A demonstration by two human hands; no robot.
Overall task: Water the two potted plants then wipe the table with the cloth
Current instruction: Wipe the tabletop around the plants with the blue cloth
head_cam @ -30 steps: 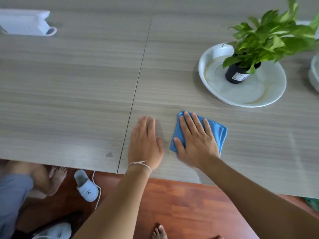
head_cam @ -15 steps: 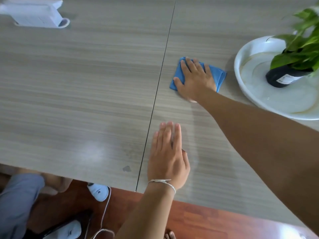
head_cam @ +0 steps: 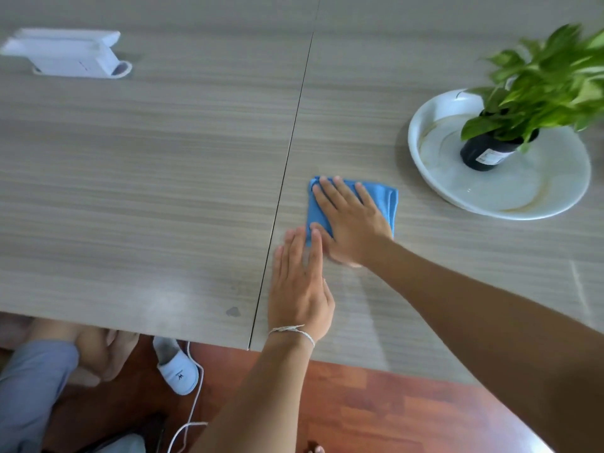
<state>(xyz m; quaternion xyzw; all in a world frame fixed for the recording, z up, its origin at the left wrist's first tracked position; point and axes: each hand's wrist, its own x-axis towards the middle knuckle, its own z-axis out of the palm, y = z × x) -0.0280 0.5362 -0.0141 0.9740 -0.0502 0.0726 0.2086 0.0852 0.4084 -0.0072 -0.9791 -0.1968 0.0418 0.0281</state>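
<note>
A folded blue cloth [head_cam: 387,199] lies flat on the grey wood-grain table [head_cam: 147,178], just right of the seam between the two tabletops. My right hand [head_cam: 351,220] presses on it, palm down, fingers spread. My left hand [head_cam: 300,289] rests flat on the bare table right below the cloth, fingertips touching its near edge. One potted plant [head_cam: 523,103], green leaves in a black pot, stands in a white dish [head_cam: 434,178] at the right. A second plant does not show.
A white box-like device [head_cam: 65,53] sits at the far left of the table. The table's near edge [head_cam: 130,331] runs across the lower frame. Below it are a seated person's leg [head_cam: 32,380], a white slipper [head_cam: 176,371] and a white cord on the red-brown floor.
My right hand has drawn the cloth back toward me from its farther spot by the dish. The left hand has stayed flat on the table; the view has shifted.
</note>
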